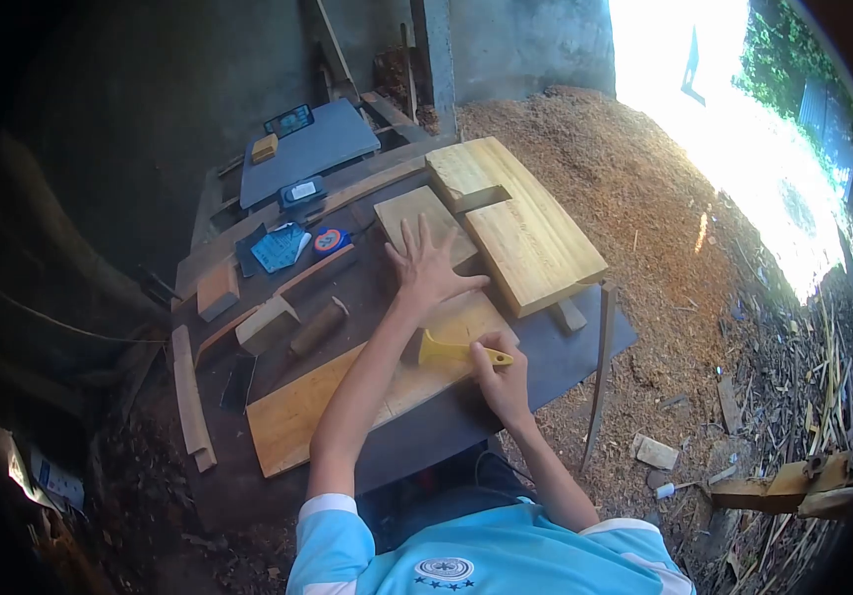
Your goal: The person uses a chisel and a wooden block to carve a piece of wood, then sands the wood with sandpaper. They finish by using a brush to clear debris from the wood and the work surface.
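We're working at a dark tabletop [585, 347] in a shed, hands well apart. Our left hand [426, 270] is lying flat with fingers spread, pressing on a long wooden board [297, 412] where it meets a smaller pale board [416, 213]. Our right hand [501, 382] is gripping a yellow scraper [451, 349] by its handle, fingers closed round it, blade end touching the long board just beside our left wrist. The long board is running diagonally across the near part of the tabletop, toward our left. A thick pale plank [520, 233] is sitting just to the right of the left hand, its far end notched. To the left we're seeing a wooden block [266, 322], a short round wooden piece [319, 325], a blue packet [280, 248], a round tape measure [329, 240] and a small block [216, 290]. Farther back a grey slab [322, 149] is carrying a phone [289, 120]. Sawdust [644, 198] is covering the ground to the right
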Tool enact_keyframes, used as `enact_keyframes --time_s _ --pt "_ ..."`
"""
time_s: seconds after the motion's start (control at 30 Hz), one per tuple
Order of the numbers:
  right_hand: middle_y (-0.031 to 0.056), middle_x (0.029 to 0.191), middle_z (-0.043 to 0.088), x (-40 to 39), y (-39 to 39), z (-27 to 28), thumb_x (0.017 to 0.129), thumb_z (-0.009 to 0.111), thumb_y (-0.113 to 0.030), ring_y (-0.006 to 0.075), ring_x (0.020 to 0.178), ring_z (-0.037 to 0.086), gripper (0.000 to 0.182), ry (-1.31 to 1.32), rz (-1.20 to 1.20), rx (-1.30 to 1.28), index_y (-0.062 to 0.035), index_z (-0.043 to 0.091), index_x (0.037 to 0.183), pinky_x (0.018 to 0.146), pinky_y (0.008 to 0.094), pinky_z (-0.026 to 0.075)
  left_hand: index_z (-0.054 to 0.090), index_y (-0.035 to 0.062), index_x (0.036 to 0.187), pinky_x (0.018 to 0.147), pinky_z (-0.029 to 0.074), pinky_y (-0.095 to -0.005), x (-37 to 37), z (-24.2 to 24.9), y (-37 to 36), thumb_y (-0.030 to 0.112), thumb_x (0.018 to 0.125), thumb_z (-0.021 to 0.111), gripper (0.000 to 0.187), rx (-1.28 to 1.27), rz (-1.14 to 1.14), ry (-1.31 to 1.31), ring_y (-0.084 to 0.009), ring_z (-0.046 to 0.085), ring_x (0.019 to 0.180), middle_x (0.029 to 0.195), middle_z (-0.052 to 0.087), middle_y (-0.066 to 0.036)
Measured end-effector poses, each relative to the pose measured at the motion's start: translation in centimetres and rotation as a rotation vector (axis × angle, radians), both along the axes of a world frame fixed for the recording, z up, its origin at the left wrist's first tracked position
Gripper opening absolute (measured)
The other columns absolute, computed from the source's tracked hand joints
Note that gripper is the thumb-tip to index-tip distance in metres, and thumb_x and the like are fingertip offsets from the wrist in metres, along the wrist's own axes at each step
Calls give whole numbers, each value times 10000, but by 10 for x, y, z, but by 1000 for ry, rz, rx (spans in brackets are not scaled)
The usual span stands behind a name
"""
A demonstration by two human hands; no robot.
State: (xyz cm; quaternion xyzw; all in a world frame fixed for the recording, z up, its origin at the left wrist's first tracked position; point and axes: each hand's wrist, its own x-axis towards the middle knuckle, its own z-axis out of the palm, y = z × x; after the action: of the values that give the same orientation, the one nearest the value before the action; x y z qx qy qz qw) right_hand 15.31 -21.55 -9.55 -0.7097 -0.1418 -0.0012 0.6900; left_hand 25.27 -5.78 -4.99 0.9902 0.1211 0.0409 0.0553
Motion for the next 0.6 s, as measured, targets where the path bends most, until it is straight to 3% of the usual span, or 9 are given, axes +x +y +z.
enact_keyframes --time_s 0.03,0.17,0.27,0.47,0.5,0.6 --pt "75 683 597 -2 0 2 852 608 -145 117 595 562 171 -19 -1 -7 21 572 830 536 251 433 326 272 1402 973 228 -692 -7 -2 1 653 645 644 906 31 -100 45 -507 61 1337 1491 78 -219" --pt "88 689 603 -4 2 3 841 620 -151 130 601 569 173 -60 4 -11 18 579 839 547 257 437 361 386 1363 931 314 -684 3 -14 10 531 777 604 651 -87 -81 5 -507 138 1320 1475 201 -167" --pt "92 689 603 -4 -2 5 837 624 -152 136 604 571 175 -59 3 -32 18 581 835 550 262 437 380 369 1358 944 312 -673 -3 -10 18 550 775 596 648 -142 -126 -24 -504 171 1315 1453 254 -187" --pt "104 692 595 -1 -1 4 834 628 -156 148 611 566 181 -55 19 -34 19 582 819 558 275 431 479 338 1301 1028 328 -488 0 6 50 554 762 614 597 -477 -120 -291 -464 311 1279 1389 373 -213" --pt "106 691 592 -1 -1 3 835 629 -157 149 610 564 183 -65 17 -34 19 582 816 558 277 429 499 285 1295 1038 330 -394 2 7 57 539 768 621 598 -517 -126 -375 -407 374 1263 1349 429 -208" --pt "103 684 584 -1 0 2 839 626 -156 148 606 555 183 -71 18 -29 19 579 810 556 278 424 481 198 1316 1031 337 -351 4 9 82 509 789 623 629 -818 -106 -505 -313 407 1266 1335 455 -190"
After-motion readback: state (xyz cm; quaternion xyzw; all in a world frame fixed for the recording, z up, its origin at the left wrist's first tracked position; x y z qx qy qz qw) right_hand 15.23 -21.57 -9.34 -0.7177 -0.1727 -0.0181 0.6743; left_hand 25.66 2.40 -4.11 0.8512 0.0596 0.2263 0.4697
